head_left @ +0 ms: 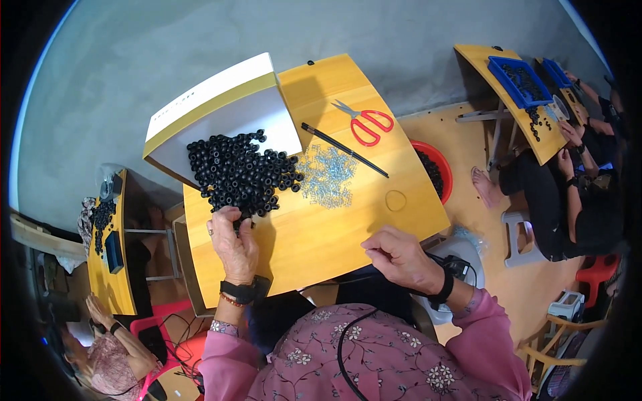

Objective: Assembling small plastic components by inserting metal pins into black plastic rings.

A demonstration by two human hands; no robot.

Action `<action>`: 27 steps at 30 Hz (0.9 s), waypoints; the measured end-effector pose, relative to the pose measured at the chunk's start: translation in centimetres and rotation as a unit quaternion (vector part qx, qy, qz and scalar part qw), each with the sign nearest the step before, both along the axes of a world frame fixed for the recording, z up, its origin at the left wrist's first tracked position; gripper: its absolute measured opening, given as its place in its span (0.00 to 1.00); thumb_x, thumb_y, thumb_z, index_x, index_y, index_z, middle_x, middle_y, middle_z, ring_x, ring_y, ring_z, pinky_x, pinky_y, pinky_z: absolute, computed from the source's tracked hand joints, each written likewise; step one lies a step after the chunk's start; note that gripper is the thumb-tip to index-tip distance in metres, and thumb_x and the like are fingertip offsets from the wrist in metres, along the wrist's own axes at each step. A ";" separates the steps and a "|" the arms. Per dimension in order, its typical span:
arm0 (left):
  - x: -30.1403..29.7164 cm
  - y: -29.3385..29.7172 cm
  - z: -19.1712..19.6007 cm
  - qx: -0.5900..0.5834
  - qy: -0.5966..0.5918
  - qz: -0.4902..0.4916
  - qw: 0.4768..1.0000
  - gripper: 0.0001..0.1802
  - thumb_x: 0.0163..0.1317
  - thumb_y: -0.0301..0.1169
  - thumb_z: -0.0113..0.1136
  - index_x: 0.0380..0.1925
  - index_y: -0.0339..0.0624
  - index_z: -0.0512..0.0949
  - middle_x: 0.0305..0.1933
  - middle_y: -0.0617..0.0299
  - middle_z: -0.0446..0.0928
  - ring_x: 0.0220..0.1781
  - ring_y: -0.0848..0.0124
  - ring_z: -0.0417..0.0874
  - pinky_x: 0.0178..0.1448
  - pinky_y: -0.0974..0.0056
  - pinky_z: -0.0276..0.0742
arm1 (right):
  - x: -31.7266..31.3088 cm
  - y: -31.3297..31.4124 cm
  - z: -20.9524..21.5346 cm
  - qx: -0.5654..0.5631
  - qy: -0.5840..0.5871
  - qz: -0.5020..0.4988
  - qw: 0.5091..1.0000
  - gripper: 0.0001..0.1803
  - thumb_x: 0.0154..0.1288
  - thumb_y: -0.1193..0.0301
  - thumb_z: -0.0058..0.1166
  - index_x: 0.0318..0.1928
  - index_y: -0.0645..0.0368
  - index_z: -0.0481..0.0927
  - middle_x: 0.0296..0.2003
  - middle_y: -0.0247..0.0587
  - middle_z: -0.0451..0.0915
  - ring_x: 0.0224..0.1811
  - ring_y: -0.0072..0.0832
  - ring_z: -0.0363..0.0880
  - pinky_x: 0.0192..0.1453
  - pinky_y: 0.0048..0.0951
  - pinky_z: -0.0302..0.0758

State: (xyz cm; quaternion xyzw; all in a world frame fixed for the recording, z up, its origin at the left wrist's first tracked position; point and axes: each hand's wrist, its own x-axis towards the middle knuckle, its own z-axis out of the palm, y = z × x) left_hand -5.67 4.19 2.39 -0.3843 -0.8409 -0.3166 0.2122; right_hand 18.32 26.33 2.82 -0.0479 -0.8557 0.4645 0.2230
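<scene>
My left hand (234, 246) is at the near edge of a heap of small black ring-shaped parts (237, 167), which spills from a tipped white and gold box (221, 93). Its thumb and forefinger close around one of those black parts, mostly hidden by the fingers. My right hand (400, 258) hovers over the table's near right side, fingers curled and thumb pressed to them; whatever they may hold is too small to see. Right of the heap lie many small clear pieces (329, 175). Beyond them are a black pen-like rod (344, 150) and red-handled scissors (366, 125).
A rubber band (396, 200) lies on the yellow wooden table (314, 250). Beside the table stands a red basin (443, 170) of black parts. Other people work at a right-hand table with a blue tray (518, 81) and at a left-hand table (114, 284). A grey stool (521, 238) is on the floor.
</scene>
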 end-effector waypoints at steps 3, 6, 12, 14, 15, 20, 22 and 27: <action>1.5 -1.2 0.0 0.094 -0.058 0.003 0.994 0.13 0.57 0.16 0.61 0.41 0.37 0.72 0.40 0.55 0.76 0.41 0.62 0.76 0.47 0.61 0.73 | 0.7 -1.4 0.2 -0.007 -0.010 0.024 1.000 0.06 0.61 0.80 0.57 0.40 0.63 0.78 0.29 0.45 0.75 0.30 0.42 0.78 0.33 0.36 0.72; 4.4 -2.3 1.1 0.183 -0.130 0.012 0.974 0.08 0.67 0.22 0.58 0.46 0.35 0.75 0.40 0.58 0.78 0.35 0.72 0.77 0.41 0.68 0.74 | 1.3 -3.3 0.8 -0.017 -0.009 0.045 0.999 0.06 0.61 0.80 0.60 0.39 0.60 0.81 0.28 0.40 0.77 0.28 0.32 0.78 0.31 0.30 0.72; 10.5 -5.2 1.4 0.410 -0.564 -0.157 0.699 0.11 0.71 0.30 0.59 0.47 0.34 0.79 0.38 0.58 0.81 0.34 0.75 0.79 0.40 0.70 0.77 | 2.3 -7.3 1.1 -0.014 0.043 0.074 0.996 0.07 0.61 0.81 0.59 0.40 0.61 0.81 0.31 0.41 0.79 0.28 0.28 0.79 0.32 0.27 0.74; 12.2 -6.4 1.2 0.436 -0.626 -0.207 0.613 0.13 0.69 0.29 0.60 0.49 0.33 0.78 0.42 0.55 0.82 0.35 0.72 0.81 0.42 0.68 0.79 | 2.6 -8.3 1.9 -0.045 0.038 0.089 0.994 0.05 0.64 0.80 0.56 0.40 0.64 0.80 0.33 0.43 0.79 0.30 0.32 0.82 0.35 0.27 0.77; 12.9 -7.0 1.0 0.439 -0.625 -0.206 0.612 0.13 0.69 0.29 0.60 0.49 0.33 0.78 0.42 0.55 0.82 0.35 0.72 0.81 0.42 0.68 0.79 | 2.7 -9.0 1.9 -0.043 0.037 0.092 0.994 0.05 0.64 0.80 0.56 0.40 0.64 0.80 0.33 0.43 0.79 0.30 0.32 0.82 0.35 0.27 0.77; 14.7 -9.3 0.6 0.439 -0.658 -0.254 0.557 0.11 0.67 0.22 0.59 0.49 0.34 0.76 0.46 0.51 0.81 0.41 0.67 0.85 0.47 0.63 0.84 | 3.0 -11.9 3.1 -0.181 -0.033 0.083 0.979 0.08 0.67 0.81 0.55 0.45 0.66 0.82 0.33 0.37 0.80 0.30 0.19 0.82 0.32 0.19 0.77; 15.1 -10.1 0.4 0.444 -0.659 -0.263 0.547 0.10 0.67 0.20 0.59 0.48 0.34 0.76 0.47 0.51 0.81 0.43 0.66 0.85 0.48 0.62 0.85 | 2.6 -13.0 3.8 -0.175 -0.034 0.086 0.980 0.07 0.67 0.81 0.56 0.44 0.65 0.84 0.34 0.37 0.79 0.30 0.18 0.82 0.29 0.17 0.76; 16.4 -10.8 -0.1 0.484 -0.659 -0.296 0.494 0.09 0.65 0.18 0.59 0.44 0.35 0.77 0.45 0.50 0.81 0.43 0.64 0.87 0.48 0.63 0.88 | 0.7 -15.5 4.2 -0.232 -0.011 0.127 0.964 0.06 0.67 0.80 0.58 0.43 0.65 0.84 0.35 0.34 0.77 0.29 0.17 0.80 0.29 0.17 0.75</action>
